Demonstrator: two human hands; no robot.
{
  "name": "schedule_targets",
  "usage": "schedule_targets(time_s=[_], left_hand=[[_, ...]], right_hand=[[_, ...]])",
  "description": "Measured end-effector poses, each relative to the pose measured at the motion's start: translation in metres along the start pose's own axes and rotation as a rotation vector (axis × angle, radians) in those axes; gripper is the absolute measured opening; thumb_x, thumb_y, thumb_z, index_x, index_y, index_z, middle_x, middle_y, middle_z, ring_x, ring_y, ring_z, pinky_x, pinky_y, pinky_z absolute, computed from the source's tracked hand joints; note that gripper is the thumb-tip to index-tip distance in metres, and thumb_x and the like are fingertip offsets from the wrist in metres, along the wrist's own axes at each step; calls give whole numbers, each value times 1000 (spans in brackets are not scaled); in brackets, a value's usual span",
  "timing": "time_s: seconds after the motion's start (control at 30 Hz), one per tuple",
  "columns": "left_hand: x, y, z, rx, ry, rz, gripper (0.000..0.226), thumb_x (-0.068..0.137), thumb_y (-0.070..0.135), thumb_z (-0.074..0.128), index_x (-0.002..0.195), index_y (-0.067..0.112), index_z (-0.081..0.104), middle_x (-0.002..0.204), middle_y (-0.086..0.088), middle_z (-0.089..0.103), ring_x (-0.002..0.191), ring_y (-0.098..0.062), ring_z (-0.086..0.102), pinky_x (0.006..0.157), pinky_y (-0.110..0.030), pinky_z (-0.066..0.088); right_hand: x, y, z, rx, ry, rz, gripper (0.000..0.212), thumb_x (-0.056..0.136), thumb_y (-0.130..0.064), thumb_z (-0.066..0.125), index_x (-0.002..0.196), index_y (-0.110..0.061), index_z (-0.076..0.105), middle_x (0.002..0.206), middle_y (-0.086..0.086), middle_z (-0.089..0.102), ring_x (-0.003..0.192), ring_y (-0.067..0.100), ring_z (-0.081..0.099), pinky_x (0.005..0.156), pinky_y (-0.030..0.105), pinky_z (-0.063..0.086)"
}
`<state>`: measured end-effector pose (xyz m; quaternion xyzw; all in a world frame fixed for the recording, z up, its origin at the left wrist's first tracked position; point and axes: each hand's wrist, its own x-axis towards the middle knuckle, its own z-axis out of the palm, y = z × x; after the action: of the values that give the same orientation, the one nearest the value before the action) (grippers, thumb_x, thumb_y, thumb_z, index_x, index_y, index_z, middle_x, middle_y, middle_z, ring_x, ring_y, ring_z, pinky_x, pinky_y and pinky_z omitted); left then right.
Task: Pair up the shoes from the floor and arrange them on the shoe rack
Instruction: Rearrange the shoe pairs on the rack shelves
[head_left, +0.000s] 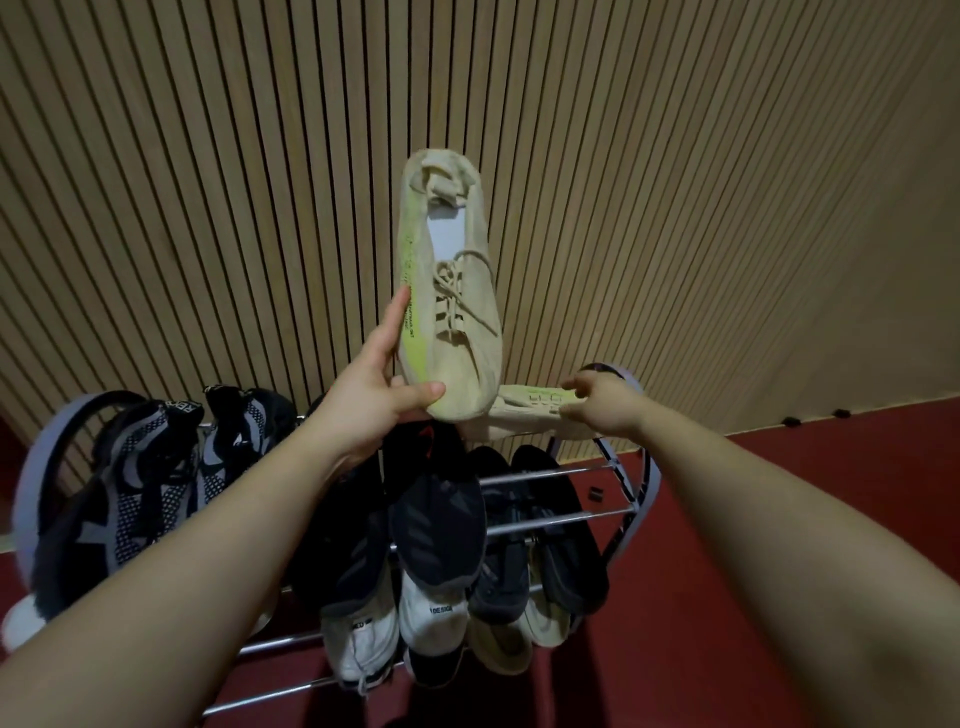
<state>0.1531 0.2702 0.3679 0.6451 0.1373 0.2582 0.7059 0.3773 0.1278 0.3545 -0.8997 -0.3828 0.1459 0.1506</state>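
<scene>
Left hand (374, 389), arm outstretched, grips beige sneaker (457, 291) at its toe, heel up, centre frame; right hand (602, 402) pinches second sneaker (527, 402) beside it.

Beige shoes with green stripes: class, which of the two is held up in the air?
The raised beige shoe gripped by the left hand, heel up before the slatted wall; its mate lies on the shoe rack, held by the right hand.

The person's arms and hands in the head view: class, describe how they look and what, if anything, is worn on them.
Both arms are bare as far as the frame shows: no sleeve appears on the left forearm or the right forearm. The left hand and the right hand wear no gloves. No watch, bracelet, ring or other marking is visible on either.
</scene>
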Motion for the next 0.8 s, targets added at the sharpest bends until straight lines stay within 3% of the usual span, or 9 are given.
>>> schedule_targets(time_s=[0.2, 0.37, 0.5, 0.6, 0.7, 0.8], left_hand=[[-2, -2, -13, -40, 34, 0, 100, 80, -18, 55, 145, 47, 15, 116, 29, 50, 108, -15, 63, 71, -30, 58], [-1, -8, -24, -45, 42, -15, 101, 79, -16, 58, 143, 50, 17, 142, 12, 41, 114, -21, 59, 76, -34, 58], [3, -14, -26, -47, 34, -13, 100, 79, -15, 58, 143, 50, 16, 144, 9, 39, 113, -16, 60, 75, -32, 57], [6, -20, -28, -59, 35, -16, 100, 79, -15, 58, 143, 50, 17, 145, 9, 39, 112, -15, 60, 73, -30, 56], [7, -23, -29, -60, 28, -15, 100, 79, -15, 59, 142, 52, 18, 144, 7, 42, 112, -16, 61, 73, -30, 56], [7, -26, -29, -67, 42, -20, 100, 79, -15, 59, 141, 52, 18, 141, 8, 44, 110, -13, 62, 72, -30, 57]], right_hand=[[27, 7, 25, -356, -12, -60, 83, 83, -33, 67, 149, -24, 18, 149, 10, 30, 135, 30, 30, 110, 46, 30], [53, 12, 19, -517, -160, -31, 107, 79, -38, 72, 152, -20, -4, 160, 9, 2, 146, 29, -4, 117, 43, 2], [78, 14, 28, -542, -236, -60, 110, 78, -40, 71, 151, -20, -9, 159, 11, -5, 146, 29, -10, 117, 45, -4], [93, 18, 42, -474, -311, -26, 111, 76, -40, 71, 149, -30, -11, 159, 14, -5, 145, 34, -13, 116, 56, 0], [99, 19, 47, -474, -302, -5, 107, 75, -43, 68, 149, -33, -8, 158, 15, 7, 144, 39, -1, 116, 57, 5], [95, 13, 49, -581, -226, -92, 79, 84, -40, 61, 148, -20, 19, 141, 17, 37, 129, 37, 36, 105, 44, 33]])
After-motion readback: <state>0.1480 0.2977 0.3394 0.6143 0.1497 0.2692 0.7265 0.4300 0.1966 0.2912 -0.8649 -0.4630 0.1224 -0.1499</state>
